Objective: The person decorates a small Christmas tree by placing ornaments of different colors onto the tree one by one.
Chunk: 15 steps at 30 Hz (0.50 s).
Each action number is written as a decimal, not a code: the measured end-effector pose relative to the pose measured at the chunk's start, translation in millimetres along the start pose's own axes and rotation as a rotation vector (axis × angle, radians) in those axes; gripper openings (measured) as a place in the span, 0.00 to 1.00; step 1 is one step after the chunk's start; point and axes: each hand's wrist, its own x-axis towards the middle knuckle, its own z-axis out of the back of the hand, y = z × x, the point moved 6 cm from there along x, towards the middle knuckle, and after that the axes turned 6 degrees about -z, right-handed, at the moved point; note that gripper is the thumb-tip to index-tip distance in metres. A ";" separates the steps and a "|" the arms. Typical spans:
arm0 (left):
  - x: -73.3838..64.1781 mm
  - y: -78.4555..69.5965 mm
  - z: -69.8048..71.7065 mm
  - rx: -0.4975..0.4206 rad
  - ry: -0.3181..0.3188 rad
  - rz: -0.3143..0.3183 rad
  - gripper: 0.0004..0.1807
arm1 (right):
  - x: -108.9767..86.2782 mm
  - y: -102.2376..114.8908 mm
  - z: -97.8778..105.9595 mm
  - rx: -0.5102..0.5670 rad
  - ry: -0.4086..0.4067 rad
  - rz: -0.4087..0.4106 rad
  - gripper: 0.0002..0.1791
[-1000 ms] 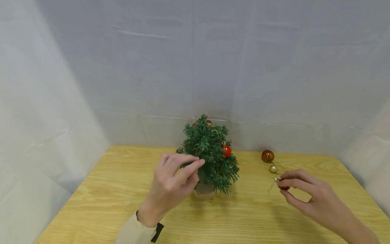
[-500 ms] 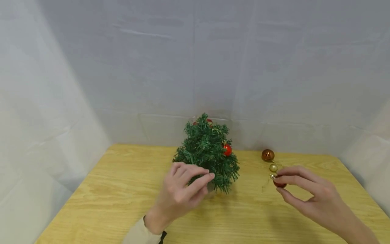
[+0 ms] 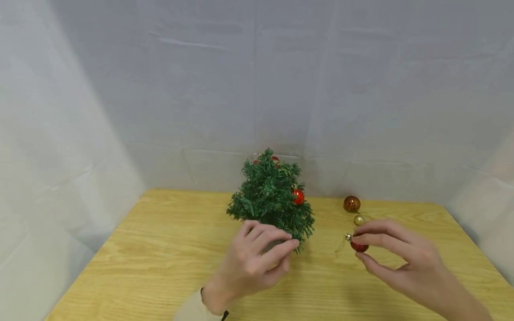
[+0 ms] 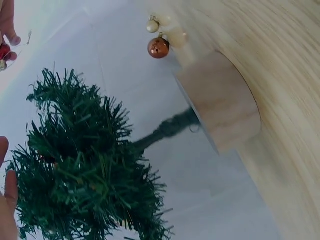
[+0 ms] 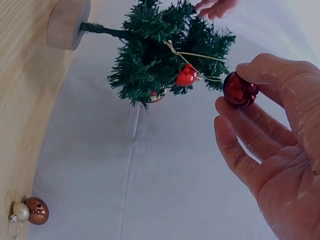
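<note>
A dark red Christmas bauble (image 3: pixel 359 246) with a gold cap and thin hanging loop is pinched between the thumb and fingers of my right hand (image 3: pixel 405 256), above the table. The right wrist view shows the same bauble (image 5: pixel 241 91) up close. In front of the small artificial Christmas tree (image 3: pixel 267 191), my left hand (image 3: pixel 259 261) has loosely bent fingers with nothing visible between them. It covers the tree's base in the head view; the left wrist view shows that round wooden base (image 4: pixel 222 100) on the table. A bright red bauble (image 3: pixel 298 196) hangs on the tree's right side.
On the wooden table (image 3: pixel 160 240), right of the tree, lie a copper-brown bauble (image 3: pixel 352 203) and a smaller gold bauble (image 3: pixel 359 220). More red baubles show near the treetop. A pale sheet (image 3: pixel 257 89) hangs behind the table and at both sides.
My left hand has moved right and down across the front of the tree. My right hand has shifted slightly left with the dark red bauble still pinched.
</note>
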 end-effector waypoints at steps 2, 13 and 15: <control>0.7 -1.8 -2.3 -0.013 0.001 0.013 0.10 | 0.7 2.3 -1.4 0.007 0.005 0.005 0.16; 3.5 -9.7 -11.8 -0.088 0.017 0.081 0.09 | 5.6 18.3 -12.5 0.141 0.036 0.108 0.11; 4.9 -10.5 -12.7 -0.102 0.025 0.103 0.08 | 6.8 21.1 -14.6 0.153 0.041 0.126 0.11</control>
